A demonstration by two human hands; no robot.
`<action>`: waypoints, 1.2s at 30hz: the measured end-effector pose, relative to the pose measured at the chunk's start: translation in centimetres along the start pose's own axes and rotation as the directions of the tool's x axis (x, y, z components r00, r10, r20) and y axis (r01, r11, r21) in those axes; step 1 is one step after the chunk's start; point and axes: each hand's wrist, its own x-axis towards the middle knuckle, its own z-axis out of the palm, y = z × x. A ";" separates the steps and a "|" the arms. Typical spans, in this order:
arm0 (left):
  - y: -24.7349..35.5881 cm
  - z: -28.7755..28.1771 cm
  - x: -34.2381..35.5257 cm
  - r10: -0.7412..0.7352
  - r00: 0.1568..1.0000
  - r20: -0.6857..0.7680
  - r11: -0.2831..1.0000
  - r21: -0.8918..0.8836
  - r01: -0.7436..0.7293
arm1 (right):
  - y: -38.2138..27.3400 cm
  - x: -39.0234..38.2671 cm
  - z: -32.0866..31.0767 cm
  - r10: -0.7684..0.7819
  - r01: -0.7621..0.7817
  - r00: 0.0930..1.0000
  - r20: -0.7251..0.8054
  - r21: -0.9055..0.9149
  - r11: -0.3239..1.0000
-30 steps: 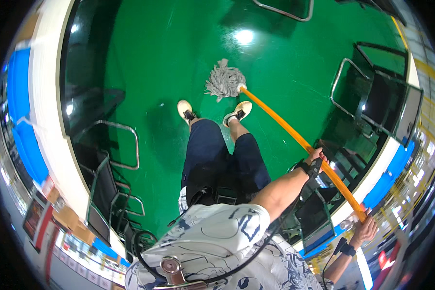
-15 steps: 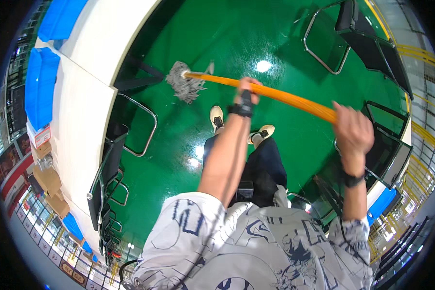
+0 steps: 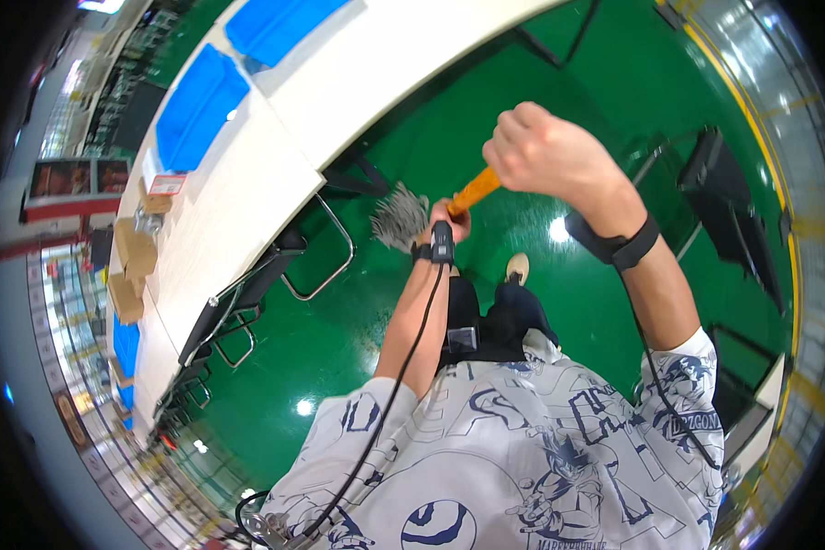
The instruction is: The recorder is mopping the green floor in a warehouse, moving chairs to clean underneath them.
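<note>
A mop with an orange handle [image 3: 476, 190] is held in both of my hands. My right hand [image 3: 548, 154] is closed round the upper end of the handle, raised high in front of me. Lower down, my left hand [image 3: 454, 219] wraps the handle, partly hidden behind its wrist strap. Beyond the left hand, the grey string mop head [image 3: 399, 218] is at the green floor [image 3: 357, 316], beside a chair leg and the table edge. The handle looks short from here, steeply tilted toward me. My shoes show below the hands.
A long pale table [image 3: 289, 137] curves along the left, bearing blue bins [image 3: 199, 108] and cardboard boxes [image 3: 135, 249]. Black chairs with metal frames [image 3: 325, 266] stand along its edge. Another black chair [image 3: 729, 202] is on the right, near a yellow floor line [image 3: 733, 92].
My view has turned, and the table now reaches further across the top. My right hand has risen and come inward, bringing the mop handle steeper. Both hands keep their grip.
</note>
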 end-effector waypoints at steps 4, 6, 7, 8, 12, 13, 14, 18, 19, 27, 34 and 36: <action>2.9 2.2 -1.3 0.058 0.976 0.211 0.998 -0.038 -0.051 | 3.7 6.9 0.9 -0.080 0.072 0.994 -0.073 -0.104 0.992; 3.8 4.9 -3.3 0.084 0.968 0.236 0.994 -0.092 -0.064 | 5.6 10.3 0.7 -0.121 0.107 0.989 -0.087 -0.150 0.983; 5.5 5.3 -3.4 0.098 0.964 0.245 0.990 -0.119 -0.070 | 5.7 12.8 0.8 -0.159 0.137 0.972 -0.172 -0.134 0.981; 7.5 5.7 -3.5 0.108 0.923 0.369 0.981 -0.189 -0.039 | 5.5 15.4 0.8 -0.193 0.167 0.948 -0.252 -0.120 0.979; 10.6 9.1 -12.8 0.670 0.530 0.519 0.694 -0.186 -0.695 | -4.0 22.0 4.6 -0.241 0.171 0.907 -0.344 -0.221 0.960; 11.9 8.2 -13.5 0.724 0.463 0.511 0.640 -0.249 -0.727 | -4.1 22.7 2.4 -0.182 0.257 0.869 -0.460 0.106 0.961; 14.7 5.7 -9.4 0.654 0.607 0.452 0.756 -0.372 -0.538 | -4.3 23.5 -0.6 -0.085 0.356 0.836 -0.542 0.418 0.836; 22.6 1.9 0.9 0.264 0.843 0.469 0.764 -0.635 0.114 | -8.1 16.6 2.8 -0.054 0.399 0.888 -0.456 0.707 0.584; 23.4 2.5 1.1 0.262 0.877 0.402 0.713 -0.693 0.105 | -7.8 14.6 4.3 -0.075 0.288 0.952 -0.297 0.786 0.547; 26.3 4.4 1.5 0.216 0.942 0.257 0.577 -0.812 0.088 | -4.1 -6.8 10.6 0.117 -0.634 0.734 0.668 0.614 0.471; 35.2 -4.4 6.0 0.385 0.752 0.535 0.776 -0.629 0.050 | -7.7 -24.3 11.1 0.494 -0.945 0.210 0.843 0.305 -0.120; 25.3 5.3 5.2 0.257 0.918 0.301 0.646 -0.761 0.068 | -10.6 -33.0 7.2 0.617 -0.949 -0.143 0.774 0.070 -0.308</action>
